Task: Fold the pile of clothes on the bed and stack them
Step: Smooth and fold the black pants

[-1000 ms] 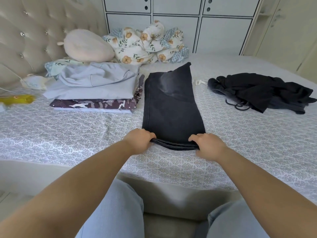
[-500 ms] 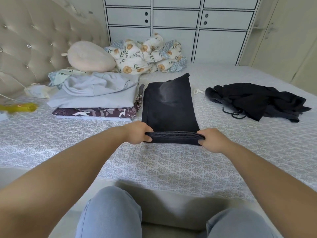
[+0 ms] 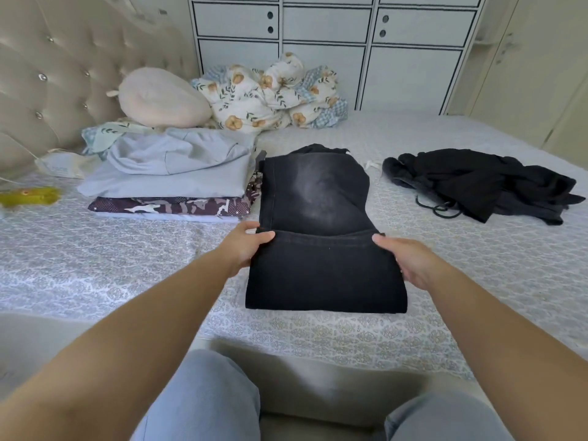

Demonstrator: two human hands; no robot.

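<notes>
Two hands are on one pair of dark jeans (image 3: pixel 318 224) in the middle of the bed (image 3: pixel 95 265). The left hand (image 3: pixel 246 246) grips the left corner of the folded-over hem, thumb on top and fingers under. The right hand (image 3: pixel 405 261) holds the right side, thumb on the hem and fingers curled round the edge. A second ago the jeans lay long and flat and the hands pinched the near end. Now that end has been brought up and over, so the bottom half lies on top and the fold faces the person. To the left, just beside the jeans, sits one stack of folded clothes (image 3: pixel 168 186); I can count three layers, a grey one on top, a camouflage one below, and a pale one at the bottom. To the right, well apart, is one black crumpled pile (image 3: pixel 483 183). At the back are one round pink cushion (image 3: pixel 162 98) and one flowery bundle (image 3: pixel 270 93).
</notes>
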